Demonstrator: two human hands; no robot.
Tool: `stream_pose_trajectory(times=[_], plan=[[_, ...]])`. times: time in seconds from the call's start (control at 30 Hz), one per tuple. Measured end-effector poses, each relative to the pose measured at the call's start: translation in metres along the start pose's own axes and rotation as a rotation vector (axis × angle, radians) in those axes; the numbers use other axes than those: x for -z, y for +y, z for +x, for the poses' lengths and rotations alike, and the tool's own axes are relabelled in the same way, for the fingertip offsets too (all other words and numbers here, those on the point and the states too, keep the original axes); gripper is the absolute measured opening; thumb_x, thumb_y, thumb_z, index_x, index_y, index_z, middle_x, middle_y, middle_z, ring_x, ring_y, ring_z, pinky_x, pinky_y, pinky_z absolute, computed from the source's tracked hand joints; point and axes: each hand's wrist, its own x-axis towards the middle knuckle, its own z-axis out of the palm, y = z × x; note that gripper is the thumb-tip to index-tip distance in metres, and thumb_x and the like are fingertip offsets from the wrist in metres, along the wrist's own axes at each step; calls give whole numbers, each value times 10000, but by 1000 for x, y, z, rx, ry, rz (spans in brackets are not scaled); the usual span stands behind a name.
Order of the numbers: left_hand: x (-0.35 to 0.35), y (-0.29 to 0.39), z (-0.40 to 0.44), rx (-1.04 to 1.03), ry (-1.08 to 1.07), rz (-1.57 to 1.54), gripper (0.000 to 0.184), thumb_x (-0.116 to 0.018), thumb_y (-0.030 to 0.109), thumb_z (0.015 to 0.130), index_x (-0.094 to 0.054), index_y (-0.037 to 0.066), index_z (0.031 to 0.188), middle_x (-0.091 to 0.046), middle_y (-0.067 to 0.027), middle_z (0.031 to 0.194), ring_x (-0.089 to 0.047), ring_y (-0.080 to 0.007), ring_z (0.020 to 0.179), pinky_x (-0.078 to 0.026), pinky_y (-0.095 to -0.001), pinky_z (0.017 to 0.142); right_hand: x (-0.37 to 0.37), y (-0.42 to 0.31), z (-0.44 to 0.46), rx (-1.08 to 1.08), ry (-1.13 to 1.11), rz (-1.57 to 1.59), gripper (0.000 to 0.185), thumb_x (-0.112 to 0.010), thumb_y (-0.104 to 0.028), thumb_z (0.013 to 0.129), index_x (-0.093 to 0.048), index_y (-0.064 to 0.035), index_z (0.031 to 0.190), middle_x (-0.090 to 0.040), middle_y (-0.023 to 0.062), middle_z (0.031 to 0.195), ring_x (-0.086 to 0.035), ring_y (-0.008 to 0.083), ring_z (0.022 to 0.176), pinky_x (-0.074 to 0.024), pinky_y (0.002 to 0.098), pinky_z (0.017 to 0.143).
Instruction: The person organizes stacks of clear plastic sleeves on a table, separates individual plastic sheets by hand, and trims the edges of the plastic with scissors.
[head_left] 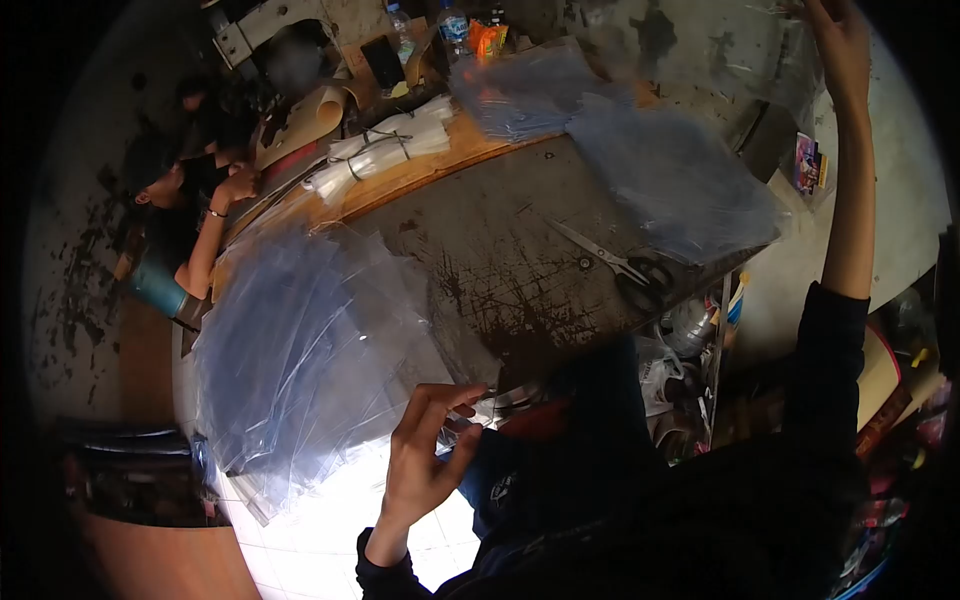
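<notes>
My left hand (420, 455) is beside the near edge of a fanned pile of clear plastic sheets (290, 340). Its fingers are curved, with a gap between them and the thumb, and nothing plainly in them. My right hand (843, 35) is raised at the top right, its fingers mostly cut off by the frame edge; whether it holds anything is unclear. Scissors (605, 260) with black handles lie on the dark, scratched worktop (480, 230). A second pile of clear sheets (670, 175) lies beyond them, towards the right.
Tied bundles of whitish plastic (385, 150) lie on the wooden board (440, 165). Bottles (453, 28) and an orange packet (487, 40) stand behind. Another person (205, 230) is at the far left. A metal container (692, 325) is below the worktop's right edge.
</notes>
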Motion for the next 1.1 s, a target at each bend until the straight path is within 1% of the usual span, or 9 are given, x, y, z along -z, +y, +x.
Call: stream_pose_trajectory(times=[0.13, 0.23, 0.37, 0.53, 0.7, 0.77, 0.93, 1.0, 1.1], plan=[[17, -1, 52, -105, -214, 87, 441, -613, 51, 812, -458, 40, 1225, -546, -140, 1007, -596, -235, 900, -505, -338, 742, 10, 40, 15, 295, -63, -573, 490, -602, -326, 815, -505, -17, 1183, -569, 144, 1147, -571, 219, 1030, -451, 302, 873], [16, 15, 67, -58, -403, 18, 507, -583, 118, 857, -357, 28, 1302, -530, -164, 985, -583, -262, 930, -491, -359, 780, -30, 25, -50, 316, -458, -621, 391, -580, -92, 638, -569, -32, 1025, -592, 148, 1021, -576, 329, 926, -462, 358, 801], [13, 6, 114, 42, -470, -116, 506, -519, 231, 905, -329, 15, 1322, -514, -190, 1062, -550, -255, 1015, -465, -347, 817, -43, 29, -114, -71, -1192, -439, 402, -686, -249, 698, -578, -58, 1034, -551, 135, 1123, -532, 331, 1037, -426, 402, 895], [-41, -39, 192, 380, -459, -352, 645, -372, 483, 922, -340, -20, 1325, -443, -211, 1260, -476, -247, 1134, -393, -323, 933, -11, 93, -99, -657, -841, -186, 522, -582, -492, 803, -595, -41, 1066, -608, 157, 1025, -586, 346, 948, -445, 395, 863], [-145, -74, 271, 661, -293, -723, 701, -409, 476, 895, -340, -95, 1296, -457, -220, 1240, -467, -254, 1133, -367, -327, 959, 76, 262, -111, -1055, -646, -927, 883, -422, -708, 778, -485, 70, 1192, -539, 214, 1141, -520, 285, 1073, -411, 409, 897], [-166, -69, 300, 640, -330, -663, 665, -416, 448, 893, -366, -101, 1265, -479, -213, 1200, -475, -255, 1118, -374, -341, 951, 76, 264, -120, -1562, -441, -328, 946, -450, -729, 746, -427, 75, 1243, -507, 213, 1183, -494, 274, 1082, -407, 369, 894], [-218, -35, 324, 705, -16, -295, 498, -462, 320, 876, -398, -70, 1179, -491, -183, 1120, -507, -267, 1061, -405, -397, 911, 44, 233, -109, -1268, -948, -502, 886, -586, -637, 718, -388, 7, 1294, -462, 221, 1245, -437, 304, 1170, -386, 362, 930], [-203, -42, 326, 745, -335, -1019, 472, -489, 214, 853, -308, -59, 1193, -427, -200, 1179, -491, -293, 1072, -399, -426, 917, 52, 242, -118, -1179, -943, -358, 884, -637, -604, 703, -392, 9, 1291, -477, 220, 1225, -435, 312, 1171, -375, 357, 942], [-207, -14, 299, 796, -205, -1159, 459, -454, 207, 865, -316, -31, 1232, -419, -174, 1239, -491, -258, 1104, -448, -398, 850, 51, 234, -118, -1177, -947, -560, 868, -710, -515, 681, -397, 35, 1275, -476, 220, 1228, -437, 305, 1174, -358, 344, 958]])
